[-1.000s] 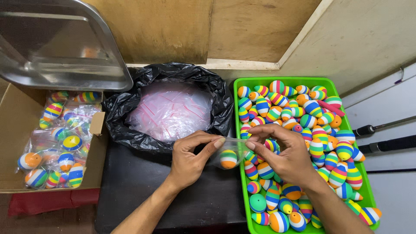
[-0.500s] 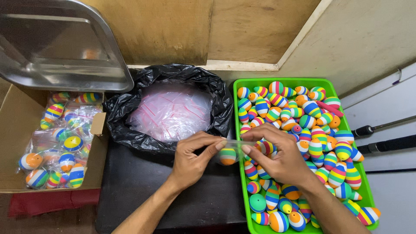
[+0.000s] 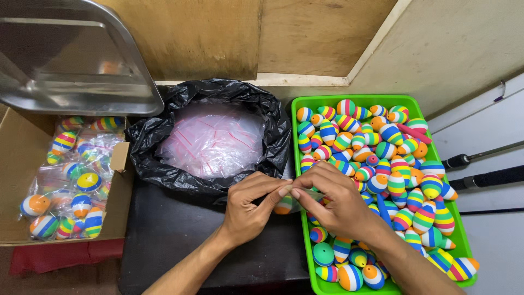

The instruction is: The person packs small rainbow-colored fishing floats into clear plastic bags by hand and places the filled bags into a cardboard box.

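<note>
A dark tabletop [image 3: 180, 235] sits against bare plywood and a pale wall, crowded from edge to edge. In the middle of it your left hand [image 3: 248, 210] and right hand [image 3: 335, 202] meet fingertip to fingertip, both pinched shut on the mouth of a small clear bag [image 3: 300, 195] with one striped float [image 3: 284, 206] hanging inside it, just over the left rim of the green tray [image 3: 299, 104].

It looks like you are sealing the bag. Keep the float low in the bag so it stays out of the strip, and run your pinch along the whole mouth rather than pressing one spot; the clear film makes a gap hard to see, so feel for it. Hold the bag over the table or tray, so that a slip drops the float somewhere easy.

The tray at your right is heaped with loose floats [image 3: 382, 164]. The black sack [image 3: 164, 142] behind your hands holds a pile of empty clear bags [image 3: 213, 139]. The cardboard box [image 3: 16, 147] at your left holds bagged floats [image 3: 71, 186], partly under a steel tray [image 3: 65, 54].
</note>
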